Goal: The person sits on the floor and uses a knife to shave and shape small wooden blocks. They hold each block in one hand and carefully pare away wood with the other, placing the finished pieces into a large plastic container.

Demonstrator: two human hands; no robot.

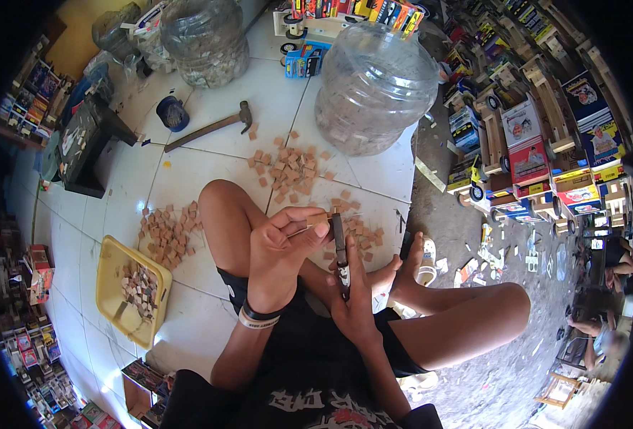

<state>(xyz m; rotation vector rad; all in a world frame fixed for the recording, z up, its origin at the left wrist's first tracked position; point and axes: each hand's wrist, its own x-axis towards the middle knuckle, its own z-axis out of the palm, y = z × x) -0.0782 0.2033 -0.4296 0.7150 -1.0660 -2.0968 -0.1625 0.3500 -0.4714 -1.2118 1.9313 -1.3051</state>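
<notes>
With my left hand [279,242] I pinch a small wooden block [317,219] between thumb and fingers, just beside the upper end of the dark metal tool [338,237] my right hand [355,304] wraps around.

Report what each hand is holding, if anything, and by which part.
Left hand: a small tan piece, pinched; the exact contact spot is partly hidden. Right hand: a dark metal tool, held by its lower part.

Both hands [273,247] [354,297] curl close together between bent knees [220,196], forearms [240,350] angled inward.
</notes>
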